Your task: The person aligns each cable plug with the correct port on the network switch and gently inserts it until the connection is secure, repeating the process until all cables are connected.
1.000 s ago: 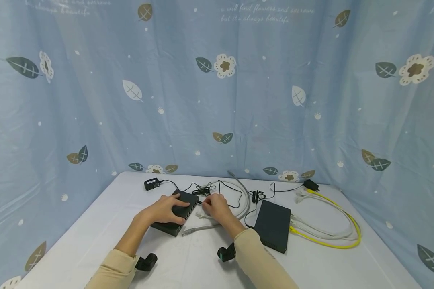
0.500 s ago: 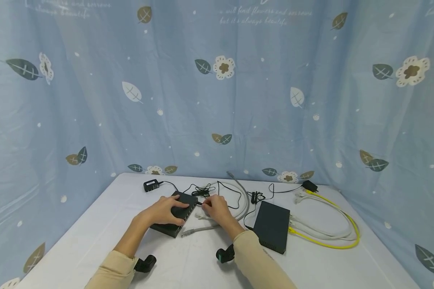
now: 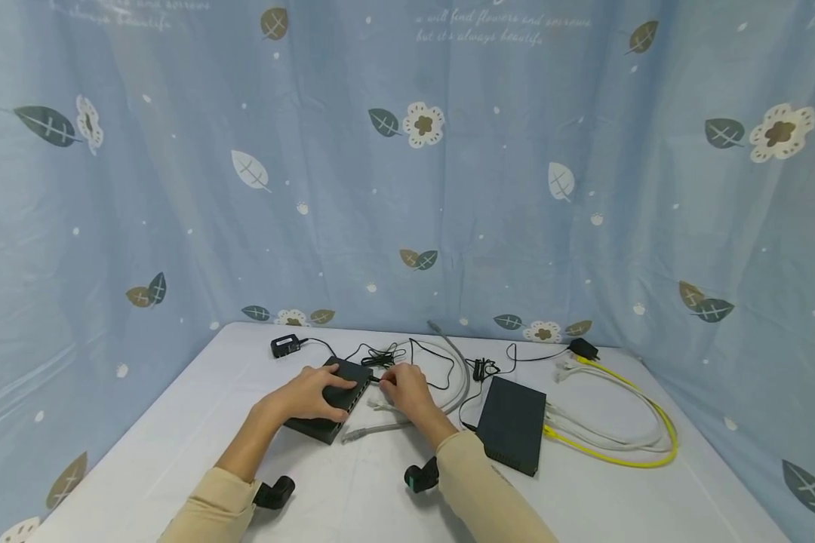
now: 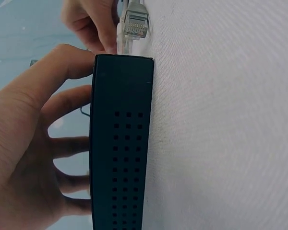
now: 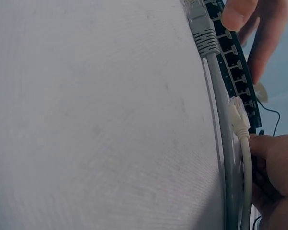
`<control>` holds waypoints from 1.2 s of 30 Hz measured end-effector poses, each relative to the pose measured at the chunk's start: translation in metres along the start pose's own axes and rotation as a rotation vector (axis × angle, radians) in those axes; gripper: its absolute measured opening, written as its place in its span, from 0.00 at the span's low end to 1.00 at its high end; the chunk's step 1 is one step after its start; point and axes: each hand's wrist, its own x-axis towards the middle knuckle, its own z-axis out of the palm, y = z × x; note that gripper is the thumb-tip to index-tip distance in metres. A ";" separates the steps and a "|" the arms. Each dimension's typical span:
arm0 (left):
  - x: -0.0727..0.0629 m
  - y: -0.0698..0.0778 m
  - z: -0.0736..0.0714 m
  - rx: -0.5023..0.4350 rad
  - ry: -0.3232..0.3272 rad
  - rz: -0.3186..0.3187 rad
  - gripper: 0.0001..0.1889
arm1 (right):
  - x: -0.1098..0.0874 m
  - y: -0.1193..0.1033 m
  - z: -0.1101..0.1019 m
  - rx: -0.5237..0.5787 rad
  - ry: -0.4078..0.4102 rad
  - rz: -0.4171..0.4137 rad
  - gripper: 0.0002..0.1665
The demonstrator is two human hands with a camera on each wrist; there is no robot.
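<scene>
A black network switch [image 3: 336, 396] lies flat on the white tablecloth, its row of ports [image 5: 237, 72] facing right. My left hand [image 3: 306, 394] rests on its top with the fingers spread, and the thumb touches the port-side edge. At the far end of that side, my right hand [image 3: 407, 387] pinches a thin black power plug [image 3: 375, 379]. The plug's tip is at the switch; how deep it sits is hidden. Beside the ports lie a grey network cable plug [image 5: 204, 36] and a smaller white one [image 5: 239, 117], both loose.
A second black switch [image 3: 512, 422] stands right, with yellow [image 3: 604, 458] and white cables plugged in. Two black power adapters [image 3: 285, 345] lie toward the back corners. Black cord bundles [image 3: 379, 357] and a grey cable [image 3: 463, 381] loop between the switches. A patterned curtain [image 3: 407, 188] hangs behind.
Both hands keep nearly the same places, the right still pinching the power plug beside the switch. The head view shifts slightly.
</scene>
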 end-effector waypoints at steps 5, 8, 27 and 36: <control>-0.002 0.001 -0.002 -0.004 -0.002 0.002 0.31 | -0.001 -0.003 -0.004 0.010 -0.025 0.006 0.06; -0.002 0.001 -0.002 -0.006 0.000 0.005 0.31 | 0.000 -0.002 -0.005 0.003 -0.037 0.016 0.07; -0.003 -0.006 -0.003 -0.038 -0.015 0.019 0.31 | -0.002 -0.001 -0.016 0.004 -0.101 -0.053 0.10; -0.004 -0.007 -0.003 -0.037 -0.020 0.011 0.31 | -0.004 0.004 -0.022 0.031 -0.109 -0.058 0.11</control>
